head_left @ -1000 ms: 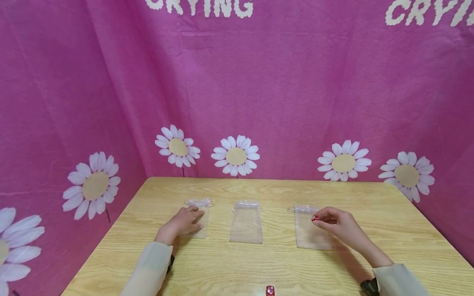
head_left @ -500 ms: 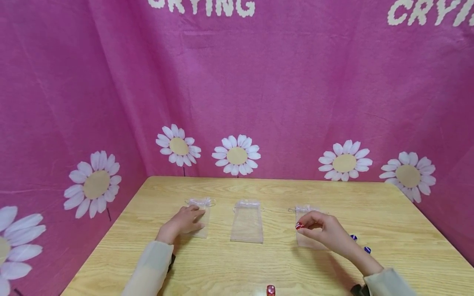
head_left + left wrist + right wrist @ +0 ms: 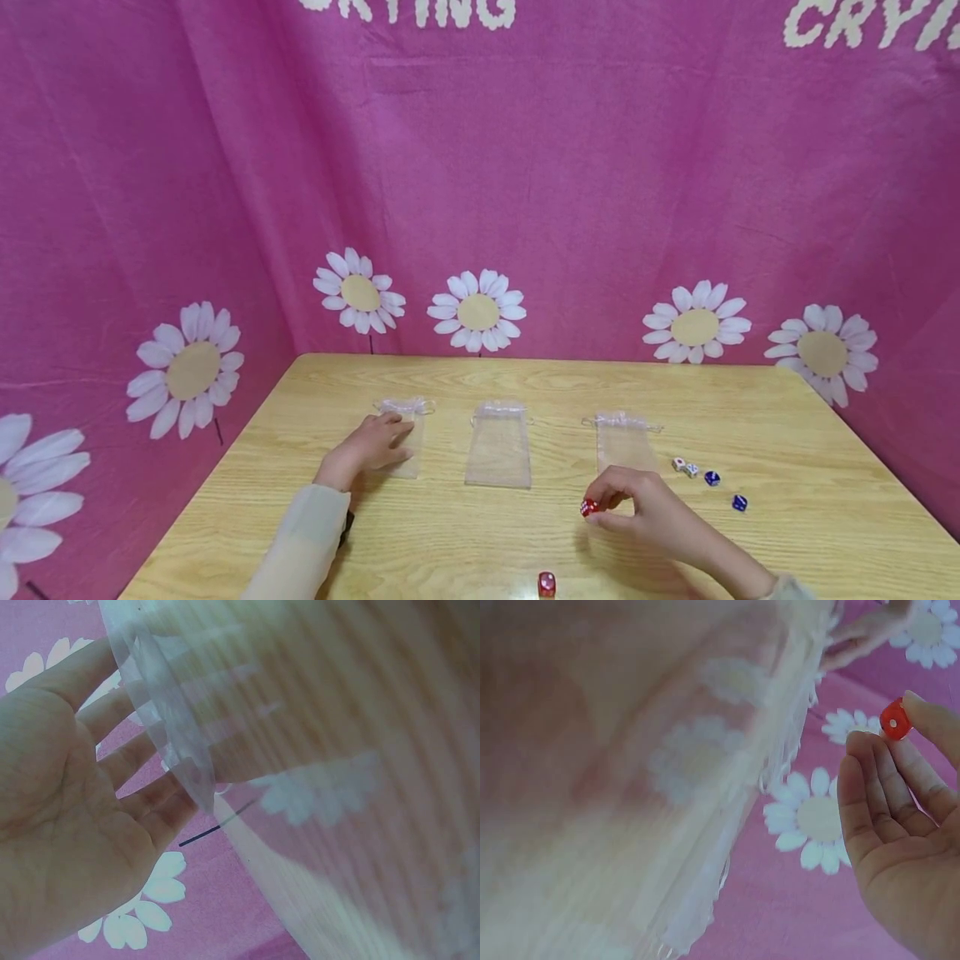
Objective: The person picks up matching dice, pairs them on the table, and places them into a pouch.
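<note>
Three sheer white drawstring bags lie in a row across the table in the head view. My left hand (image 3: pixel 369 450) rests at the left bag (image 3: pixel 408 460), its fingers over the mesh and holding nothing. In the left wrist view its fingers (image 3: pixel 124 761) look loosely extended beside the sheer fabric. A red die (image 3: pixel 589 507) is pinched between thumb and fingertips of my right hand (image 3: pixel 645 510), held above the table in front of the right bag (image 3: pixel 626 446). The right hand hides that bag's lower part. In the middle lies the third bag (image 3: pixel 498 454), untouched.
Another red die (image 3: pixel 547 583) sits near the front of the wooden table (image 3: pixel 450 542). To the right are two whitish dice (image 3: pixel 679 464) and two blue dice, one (image 3: pixel 740 502) nearer the front. A pink curtain with daisies (image 3: pixel 585 192) stands behind the table.
My right hand has drawn left and toward me with the red die, baring more of the right bag and the white and blue dice. The left hand has stayed on its bag.
</note>
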Demonstrator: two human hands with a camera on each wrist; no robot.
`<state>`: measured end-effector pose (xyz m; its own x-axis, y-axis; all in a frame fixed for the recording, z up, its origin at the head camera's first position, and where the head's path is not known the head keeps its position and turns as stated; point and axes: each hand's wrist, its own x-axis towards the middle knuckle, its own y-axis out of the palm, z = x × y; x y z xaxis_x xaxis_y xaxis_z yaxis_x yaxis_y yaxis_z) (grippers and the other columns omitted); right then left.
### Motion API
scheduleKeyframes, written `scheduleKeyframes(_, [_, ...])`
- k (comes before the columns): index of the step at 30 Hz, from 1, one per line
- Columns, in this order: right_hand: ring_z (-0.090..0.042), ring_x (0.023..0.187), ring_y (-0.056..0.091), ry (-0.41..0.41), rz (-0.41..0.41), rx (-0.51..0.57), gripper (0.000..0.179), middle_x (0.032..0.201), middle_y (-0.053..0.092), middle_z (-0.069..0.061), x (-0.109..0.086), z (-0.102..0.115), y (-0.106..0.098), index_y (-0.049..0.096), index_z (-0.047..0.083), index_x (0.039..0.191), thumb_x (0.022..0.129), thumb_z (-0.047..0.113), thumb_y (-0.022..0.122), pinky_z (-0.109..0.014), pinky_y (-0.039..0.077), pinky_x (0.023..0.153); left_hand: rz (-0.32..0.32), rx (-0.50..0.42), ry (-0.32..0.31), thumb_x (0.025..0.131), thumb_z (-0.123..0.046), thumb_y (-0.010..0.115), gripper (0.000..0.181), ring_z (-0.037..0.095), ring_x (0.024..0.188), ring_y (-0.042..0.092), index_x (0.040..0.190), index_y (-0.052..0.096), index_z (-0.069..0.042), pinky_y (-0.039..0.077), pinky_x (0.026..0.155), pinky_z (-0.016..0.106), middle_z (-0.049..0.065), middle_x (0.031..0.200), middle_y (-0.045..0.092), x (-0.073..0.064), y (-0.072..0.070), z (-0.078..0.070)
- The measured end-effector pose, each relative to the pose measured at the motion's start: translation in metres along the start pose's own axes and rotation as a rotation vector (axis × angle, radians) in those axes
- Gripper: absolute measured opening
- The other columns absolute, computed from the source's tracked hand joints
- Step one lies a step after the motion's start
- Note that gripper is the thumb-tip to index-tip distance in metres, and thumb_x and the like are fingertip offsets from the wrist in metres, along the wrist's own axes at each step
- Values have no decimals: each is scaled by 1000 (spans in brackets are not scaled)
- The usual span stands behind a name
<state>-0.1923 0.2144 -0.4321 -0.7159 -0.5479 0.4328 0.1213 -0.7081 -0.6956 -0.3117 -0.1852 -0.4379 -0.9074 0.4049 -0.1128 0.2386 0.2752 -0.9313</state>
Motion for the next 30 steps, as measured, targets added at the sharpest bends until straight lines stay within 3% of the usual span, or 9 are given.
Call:
scheduleKeyframes(9, [3, 76, 59, -28, 111, -44, 13, 82, 66, 6, -9, 10, 12, 66, 15, 89, 83, 12, 77, -19, 53, 62, 8, -29, 7, 95, -25, 64, 54, 47, 137, 35, 142, 49, -3, 33, 113, 59, 24, 150, 41, 3, 2, 6])
scheduleKeyframes(12, [5, 76, 55, 40, 184, -35, 10, 82, 63, 11, -10, 16, 15, 65, 17, 88, 86, 19, 75, -17, 51, 62, -9, 0, 39, 97, -35, 59, 54, 46, 135, 37, 143, 49, -8, 36, 111, 58, 23, 149, 42, 10, 9, 17])
scheduleKeyframes(14, [6, 77, 53, 127, 255, -5, 9, 84, 61, 14, -10, 21, 17, 66, 19, 90, 88, 25, 73, -16, 49, 63, -13, 7, 42, 98, -36, 58, 54, 45, 135, 37, 144, 49, -9, 36, 111, 57, 23, 149, 42, 12, 10, 19])
scheduleKeyframes(17, [7, 77, 52, 252, 351, 36, 9, 86, 61, 16, -9, 26, 18, 68, 21, 91, 89, 30, 71, -16, 49, 65, -10, 0, 30, 97, -33, 60, 54, 45, 135, 38, 143, 49, -7, 36, 111, 57, 23, 149, 42, 10, 7, 15])
scheduleKeyframes(20, [8, 77, 52, 308, 417, 39, 9, 88, 61, 17, -8, 29, 20, 69, 22, 93, 90, 30, 70, -15, 50, 66, 5, -15, 1, 95, -25, 64, 53, 46, 136, 36, 142, 50, -4, 34, 112, 58, 24, 149, 42, 3, 1, 5])
scheduleKeyframes(30, [11, 79, 54, 185, 459, -73, 6, 90, 60, 17, -10, 29, 27, 69, 20, 93, 89, 22, 72, -14, 53, 68, 13, -1, -9, 96, -21, 62, 51, 47, 136, 36, 142, 49, -1, 34, 112, 59, 25, 149, 41, -2, -5, -5])
